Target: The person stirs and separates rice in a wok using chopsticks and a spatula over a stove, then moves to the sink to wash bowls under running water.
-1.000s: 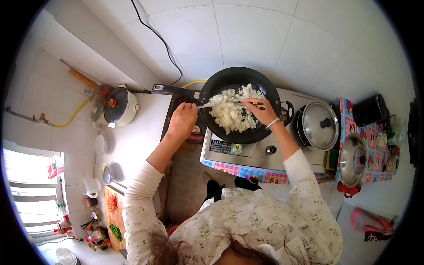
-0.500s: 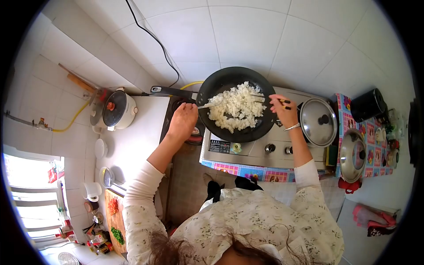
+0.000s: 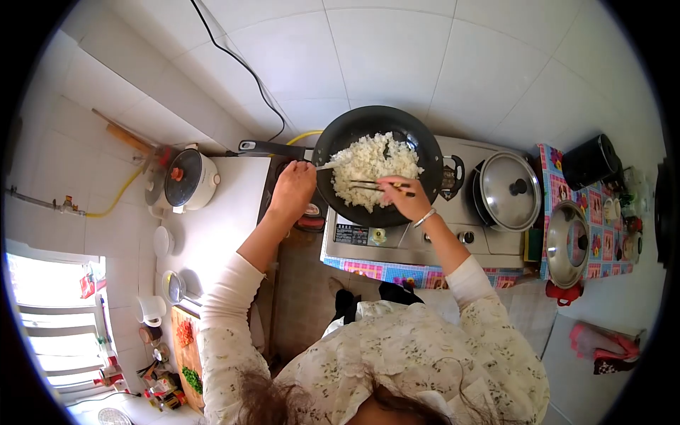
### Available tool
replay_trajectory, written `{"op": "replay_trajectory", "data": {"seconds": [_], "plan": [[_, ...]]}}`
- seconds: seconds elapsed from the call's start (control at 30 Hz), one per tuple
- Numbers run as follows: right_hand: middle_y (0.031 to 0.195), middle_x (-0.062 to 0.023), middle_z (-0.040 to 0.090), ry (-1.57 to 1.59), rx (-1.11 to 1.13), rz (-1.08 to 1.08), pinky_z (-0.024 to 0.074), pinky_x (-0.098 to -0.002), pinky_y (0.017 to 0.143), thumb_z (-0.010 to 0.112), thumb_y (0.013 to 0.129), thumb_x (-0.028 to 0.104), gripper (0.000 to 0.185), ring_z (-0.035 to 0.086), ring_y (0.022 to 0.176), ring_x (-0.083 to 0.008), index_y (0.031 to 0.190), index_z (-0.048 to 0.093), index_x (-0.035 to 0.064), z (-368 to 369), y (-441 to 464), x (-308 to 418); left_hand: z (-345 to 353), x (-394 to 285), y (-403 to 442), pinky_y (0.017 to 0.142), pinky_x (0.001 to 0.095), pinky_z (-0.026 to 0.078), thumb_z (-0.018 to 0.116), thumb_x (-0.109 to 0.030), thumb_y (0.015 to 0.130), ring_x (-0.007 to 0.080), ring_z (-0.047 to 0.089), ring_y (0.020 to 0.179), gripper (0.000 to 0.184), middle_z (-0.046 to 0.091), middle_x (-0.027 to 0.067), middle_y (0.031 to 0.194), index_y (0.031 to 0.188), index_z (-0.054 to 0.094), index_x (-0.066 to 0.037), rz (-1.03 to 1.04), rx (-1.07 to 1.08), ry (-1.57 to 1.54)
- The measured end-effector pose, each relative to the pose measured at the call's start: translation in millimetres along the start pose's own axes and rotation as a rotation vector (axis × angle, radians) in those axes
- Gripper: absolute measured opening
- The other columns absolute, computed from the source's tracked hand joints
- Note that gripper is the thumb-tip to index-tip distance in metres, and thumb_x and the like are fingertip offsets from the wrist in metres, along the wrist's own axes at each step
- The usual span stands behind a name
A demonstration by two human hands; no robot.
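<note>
White rice [image 3: 375, 161] lies loose in a large black wok [image 3: 414, 131] on the gas stove. My right hand [image 3: 404, 197] is closed around a pair of dark chopsticks [image 3: 365, 185], whose tips reach into the rice near the wok's front. At the wok's left rim, my left hand [image 3: 295, 185] grips a pale, thin-handled utensil [image 3: 328, 166]. Its far end is in the rice, so its kind cannot be made out. The wok's long handle [image 3: 271, 148] points left, behind my left hand.
Right of the wok stands a pan with a steel lid [image 3: 508, 188]; another steel lid [image 3: 567, 244] is further right. A white cooker [image 3: 193, 177] sits on the left counter. The cutting board [image 3: 185, 354] holds chopped red and green pieces.
My right hand with the chopsticks has moved left and toward me, from the wok's right rim to over its front part. My left hand stays nearly in place.
</note>
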State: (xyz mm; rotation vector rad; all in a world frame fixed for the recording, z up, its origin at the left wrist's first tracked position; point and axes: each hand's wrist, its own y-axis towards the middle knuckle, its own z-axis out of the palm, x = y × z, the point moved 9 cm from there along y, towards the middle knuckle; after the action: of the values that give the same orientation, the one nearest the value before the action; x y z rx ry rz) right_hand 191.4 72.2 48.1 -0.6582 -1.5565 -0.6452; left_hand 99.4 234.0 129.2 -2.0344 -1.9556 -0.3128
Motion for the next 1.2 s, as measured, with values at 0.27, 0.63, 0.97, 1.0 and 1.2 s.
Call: {"op": "replay_trajectory", "data": {"seconds": [0.27, 0.63, 0.97, 1.0, 1.2], "plan": [[0.085, -0.0094, 0.064, -0.375, -0.360, -0.176, 0.0484, -0.0256, 0.058, 0.055, 0.082, 0.010, 0.016, 0.060, 0.069, -0.0156, 0.095, 0.063, 0.0040, -91.9, 2.2, 23.5, 2.3, -8.9, 2.0, 0.086, 0.0273, 0.037, 0.053, -0.007, 0.073, 0.0188, 0.052, 0.093, 0.025, 0.057, 0.0088, 0.092, 0.097, 0.054, 0.001, 0.041, -0.034, 0.114], [0.081, -0.0097, 0.065, -0.227, -0.014, -0.119, 0.0481, -0.0250, 0.057, 0.056, 0.081, 0.010, 0.016, 0.060, 0.067, -0.0153, 0.093, 0.063, 0.0026, -39.1, -36.1, 20.0, 3.8, -6.6, 5.1, 0.088, 0.0273, 0.036, 0.060, -0.010, 0.068, 0.0192, 0.050, 0.094, 0.032, 0.055, 0.0076, 0.088, 0.097, 0.050, -0.001, 0.011, -0.035, 0.046], [0.085, -0.0087, 0.064, -0.176, -0.256, -0.095, 0.0477, -0.0224, 0.059, 0.053, 0.083, 0.009, 0.017, 0.060, 0.067, -0.0138, 0.096, 0.063, 0.0040, -63.7, -11.9, 8.6, -1.9, -14.4, 4.9, 0.085, 0.0277, 0.038, 0.056, -0.010, 0.072, 0.0191, 0.052, 0.092, 0.025, 0.056, 0.0076, 0.089, 0.094, 0.053, 0.001, 0.041, -0.056, 0.029], [0.086, -0.0082, 0.064, -0.084, -0.179, -0.021, 0.0478, -0.0221, 0.059, 0.053, 0.083, 0.009, 0.017, 0.060, 0.068, -0.0128, 0.097, 0.062, 0.0037, -46.1, -14.2, 11.7, -2.0, -13.8, 5.0, 0.085, 0.0276, 0.038, 0.056, -0.010, 0.072, 0.0191, 0.052, 0.092, 0.025, 0.056, 0.0076, 0.089, 0.094, 0.053, 0.001, 0.033, -0.054, 0.029], [0.086, -0.0068, 0.063, -0.028, 0.094, -0.043, 0.0473, -0.0210, 0.058, 0.052, 0.085, 0.012, 0.019, 0.060, 0.066, -0.0116, 0.099, 0.062, 0.0043, 14.3, -30.8, 14.6, -5.0, -12.7, 4.7, 0.086, 0.0270, 0.037, 0.058, -0.008, 0.070, 0.0190, 0.052, 0.092, 0.027, 0.056, 0.0079, 0.090, 0.095, 0.053, 0.001, 0.038, -0.056, 0.105]]}}
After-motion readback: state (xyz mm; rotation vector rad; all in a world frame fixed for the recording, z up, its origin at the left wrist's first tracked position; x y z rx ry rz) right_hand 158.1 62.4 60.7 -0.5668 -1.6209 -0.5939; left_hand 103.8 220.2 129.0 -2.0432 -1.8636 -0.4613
